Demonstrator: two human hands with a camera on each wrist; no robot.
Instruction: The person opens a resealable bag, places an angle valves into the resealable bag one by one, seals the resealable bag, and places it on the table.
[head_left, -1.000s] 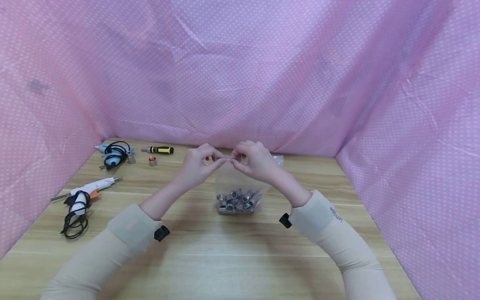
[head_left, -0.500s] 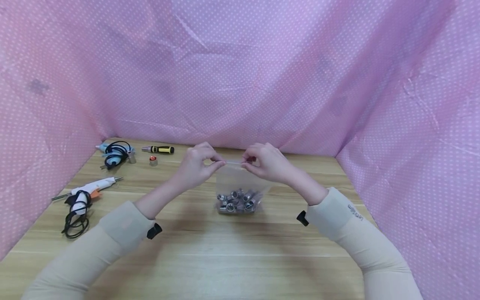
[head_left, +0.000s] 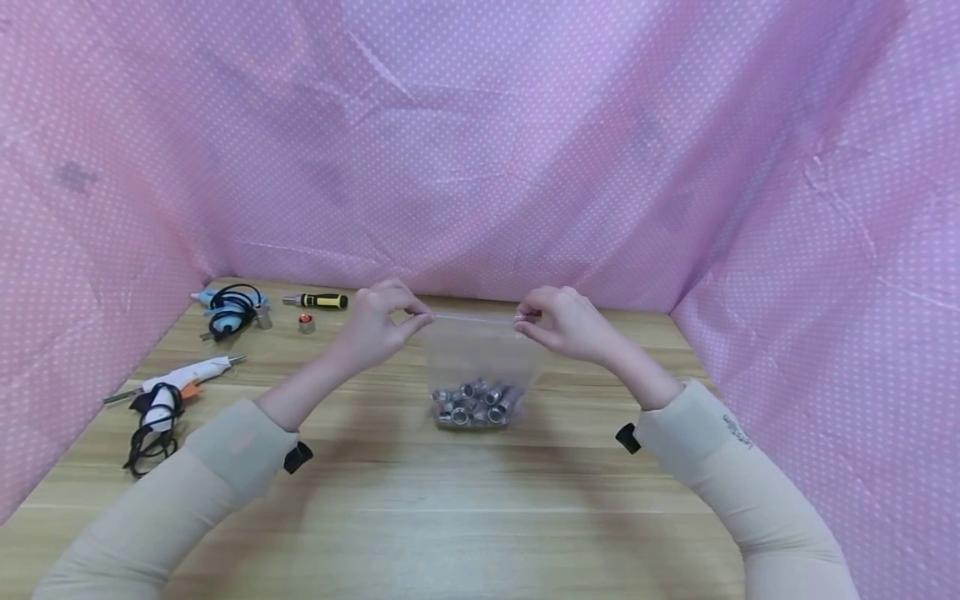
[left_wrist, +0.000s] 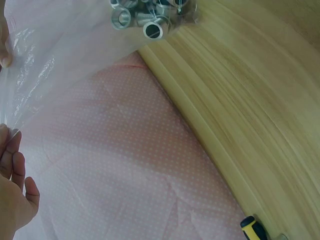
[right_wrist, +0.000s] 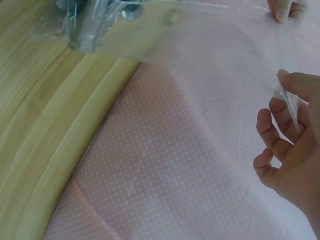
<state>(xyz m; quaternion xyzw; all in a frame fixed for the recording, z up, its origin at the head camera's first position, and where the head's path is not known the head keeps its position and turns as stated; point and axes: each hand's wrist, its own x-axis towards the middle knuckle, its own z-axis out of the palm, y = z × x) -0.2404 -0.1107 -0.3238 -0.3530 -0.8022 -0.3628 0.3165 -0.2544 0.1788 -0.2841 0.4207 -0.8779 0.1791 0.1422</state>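
a: where was the clear plastic zip bag (head_left: 480,358) with the small silver metal cylinders (head_left: 472,402)?

b: it hung upright over the middle of the pale wooden bench (head_left: 480,517), cylinders heaped in its bottom, which looked to be resting on or just above the wood. its top edge was stretched straight between the two hands.

a: and the hands themselves?

b: the left hand (head_left: 378,321) pinched the left top corner between thumb and fingertips; the right hand (head_left: 566,323) pinched the right corner the same way. both were grasping the bag, nothing else. the wrist views showed the film (left_wrist: 45,75) pulled taut.

a: so which step would you call it?

b: i judged it to be work on the bag's mouth, drawn tight along the zip strip. whether the strip was sealed or parted, i could not tell.

a: what did the next move call for?

b: a steady grip at both corners and a level bag, so the cylinders stayed put.

a: anything else about?

b: well off to the left lay a white hot glue gun with a black cord (head_left: 168,387), a blue tool wrapped in black cable (head_left: 225,307) and a yellow-and-black screwdriver (head_left: 318,300), all before the pink dotted cloth (head_left: 480,150).
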